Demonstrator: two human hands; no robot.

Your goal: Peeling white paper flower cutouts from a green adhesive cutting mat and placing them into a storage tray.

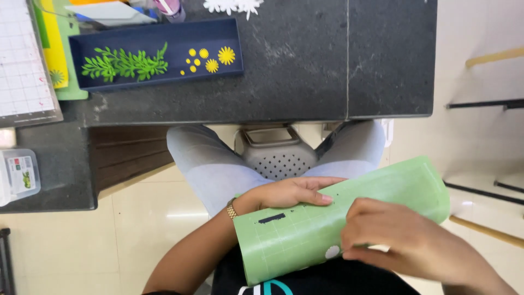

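A light green gridded cutting mat (382, 196) lies curled across my lap, with a small dark strip and a white round piece stuck on it. My left hand (289, 192) presses flat on the mat's upper edge, fingers together, a gold bracelet on the wrist. My right hand (393, 237) grips the mat's near edge, fingers curled over it next to the white piece.
A dark stone table (327, 65) lies ahead, bearing a navy tray (158, 35) with green paper leaves and yellow paper flowers. A white gridded board (22, 60) and coloured sheets sit at the left. A clear plastic box (19, 175) is at the lower left. A grey stool (278, 155) stands under the table.
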